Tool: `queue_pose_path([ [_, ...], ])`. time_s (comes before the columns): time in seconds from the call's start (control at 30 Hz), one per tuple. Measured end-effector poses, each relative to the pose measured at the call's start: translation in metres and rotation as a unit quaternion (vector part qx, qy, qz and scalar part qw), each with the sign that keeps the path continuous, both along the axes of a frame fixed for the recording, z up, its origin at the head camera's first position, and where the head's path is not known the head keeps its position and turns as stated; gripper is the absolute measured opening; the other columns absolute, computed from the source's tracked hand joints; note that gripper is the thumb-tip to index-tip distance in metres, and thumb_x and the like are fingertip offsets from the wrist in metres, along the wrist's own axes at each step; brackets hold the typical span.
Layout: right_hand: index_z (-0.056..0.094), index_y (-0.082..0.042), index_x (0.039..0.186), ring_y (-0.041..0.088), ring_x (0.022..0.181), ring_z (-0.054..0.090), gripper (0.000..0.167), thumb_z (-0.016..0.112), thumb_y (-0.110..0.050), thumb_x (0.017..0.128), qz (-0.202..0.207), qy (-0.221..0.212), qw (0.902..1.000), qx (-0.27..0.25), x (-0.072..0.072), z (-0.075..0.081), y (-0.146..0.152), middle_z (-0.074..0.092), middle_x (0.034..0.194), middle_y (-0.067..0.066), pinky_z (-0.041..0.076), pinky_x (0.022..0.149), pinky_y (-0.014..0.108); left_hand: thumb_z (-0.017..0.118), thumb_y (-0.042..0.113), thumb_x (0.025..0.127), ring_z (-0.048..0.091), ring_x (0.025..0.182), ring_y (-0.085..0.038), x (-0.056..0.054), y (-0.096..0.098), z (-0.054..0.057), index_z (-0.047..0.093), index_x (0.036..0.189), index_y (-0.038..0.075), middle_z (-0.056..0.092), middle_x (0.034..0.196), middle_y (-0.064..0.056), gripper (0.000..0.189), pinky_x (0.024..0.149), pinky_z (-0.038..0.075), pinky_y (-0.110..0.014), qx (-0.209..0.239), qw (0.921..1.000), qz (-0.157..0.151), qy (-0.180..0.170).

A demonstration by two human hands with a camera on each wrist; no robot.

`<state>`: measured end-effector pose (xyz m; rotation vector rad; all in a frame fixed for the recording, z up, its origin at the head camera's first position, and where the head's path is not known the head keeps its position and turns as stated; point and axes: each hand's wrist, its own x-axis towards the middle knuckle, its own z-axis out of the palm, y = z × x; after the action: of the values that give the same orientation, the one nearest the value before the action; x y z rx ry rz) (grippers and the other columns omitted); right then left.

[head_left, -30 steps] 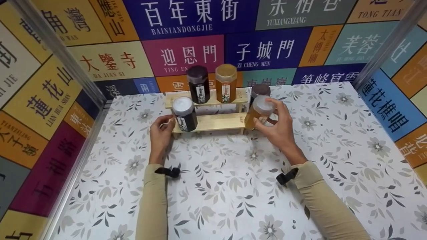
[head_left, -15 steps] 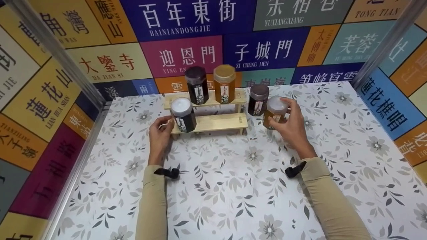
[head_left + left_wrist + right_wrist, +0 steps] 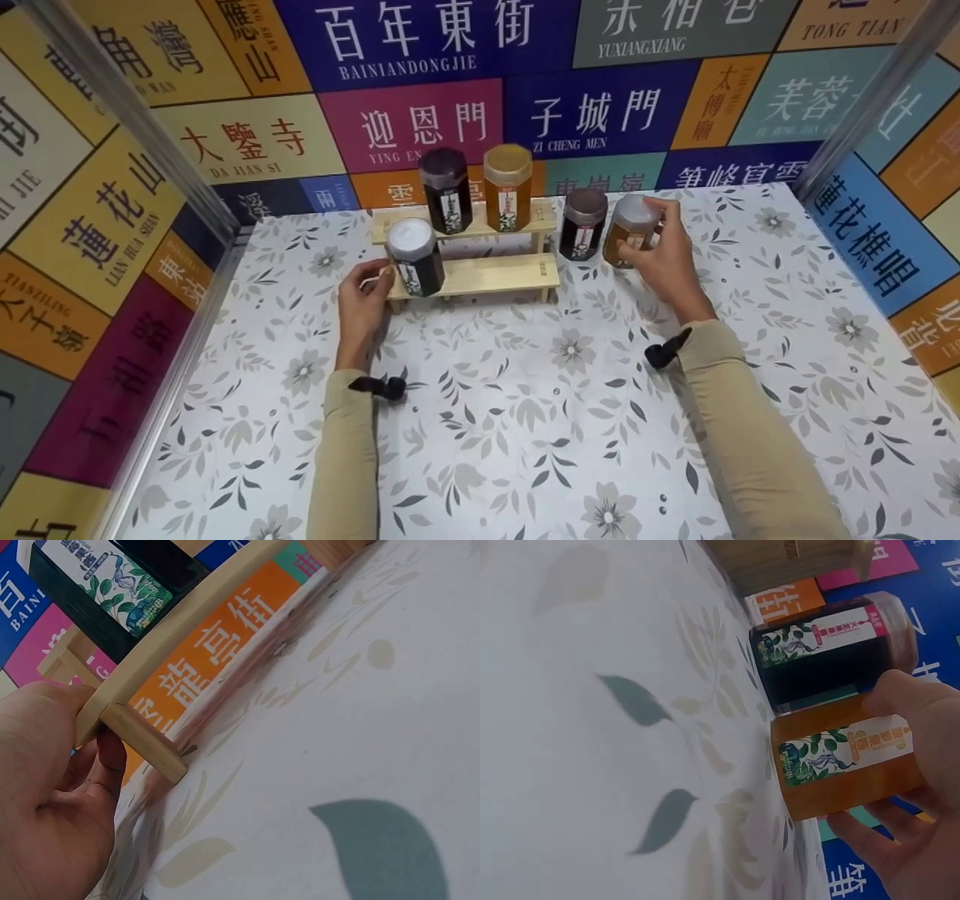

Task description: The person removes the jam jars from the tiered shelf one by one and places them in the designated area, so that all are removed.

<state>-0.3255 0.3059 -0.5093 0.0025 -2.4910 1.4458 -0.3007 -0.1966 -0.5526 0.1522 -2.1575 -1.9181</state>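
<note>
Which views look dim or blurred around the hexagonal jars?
Right wrist view: dim, but the white label on the hexagonal amber jar in the right hand shows distinctly; left wrist view: dim too, pale wooden stand clear-edged; head view: brighter, that label too small to read.

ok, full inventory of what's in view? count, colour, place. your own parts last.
two-step rack: 1, pale wood, on the table
upper-step dark jar: 1, near-black, upper step, left
upper-step amber jar: 1, amber, upper step, right of the dark one
lower-step jar: 1, dark, lower step, left end
table dark jar: 1, dark, right of rack
held amber jar: 1, amber, in right fingers
floral table cover: 1, white and grey, under everything
lettered wall panels: many, multicoloured, back and sides
sleeves: 2, tan, forearms
wrist devices: 2, black, wrists
left hand: 1, gripping rack's left end
right hand: 1, holding amber jar
</note>
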Motion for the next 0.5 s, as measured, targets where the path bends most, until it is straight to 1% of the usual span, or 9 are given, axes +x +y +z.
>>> queue_pose_path([
  [0.13,0.031,-0.030,0.163,0.037,0.156,0.045,0.085,0.081,-0.017,0.095,0.008,-0.020,0.9998,0.003,-0.010,0.003,0.000,0.043,0.167,0.014,0.047,0.121,0.056,0.075,0.033,0.105,0.073,0.101,-0.023,0.000,0.000,-0.001,0.074,0.127,0.015,0.067,0.124,-0.009,0.029,0.067,0.057,-0.029,0.005,1.0000,-0.005,-0.003],
  [0.27,0.030,-0.030,0.164,0.037,0.155,0.046,0.085,0.080,-0.018,0.096,0.009,-0.020,0.9997,0.010,-0.016,0.003,-0.002,0.044,0.167,0.015,0.049,0.119,0.055,0.075,0.030,0.105,0.073,0.101,-0.022,-0.001,-0.001,-0.001,0.074,0.126,0.013,0.066,0.123,-0.009,0.027,0.069,0.058,-0.027,0.009,1.0000,-0.002,0.001],
  [0.4,0.031,-0.028,0.165,0.036,0.153,0.048,0.085,0.080,-0.019,0.097,0.005,0.001,0.9997,0.024,-0.017,0.000,-0.003,0.046,0.165,0.016,0.050,0.115,0.055,0.074,0.029,0.105,0.073,0.103,-0.021,0.000,-0.001,0.000,0.074,0.127,0.013,0.066,0.124,-0.009,0.027,0.071,0.058,-0.026,0.010,0.9999,-0.003,-0.002],
  [0.5,0.030,-0.030,0.168,0.034,0.156,0.043,0.088,0.082,-0.023,0.097,0.000,0.021,0.9990,0.040,-0.012,-0.002,-0.007,0.042,0.169,0.013,0.044,0.120,0.058,0.074,0.030,0.106,0.073,0.105,-0.021,0.000,-0.001,0.000,0.074,0.128,0.014,0.066,0.125,-0.009,0.027,0.073,0.058,-0.026,0.013,0.9999,-0.004,-0.004],
])
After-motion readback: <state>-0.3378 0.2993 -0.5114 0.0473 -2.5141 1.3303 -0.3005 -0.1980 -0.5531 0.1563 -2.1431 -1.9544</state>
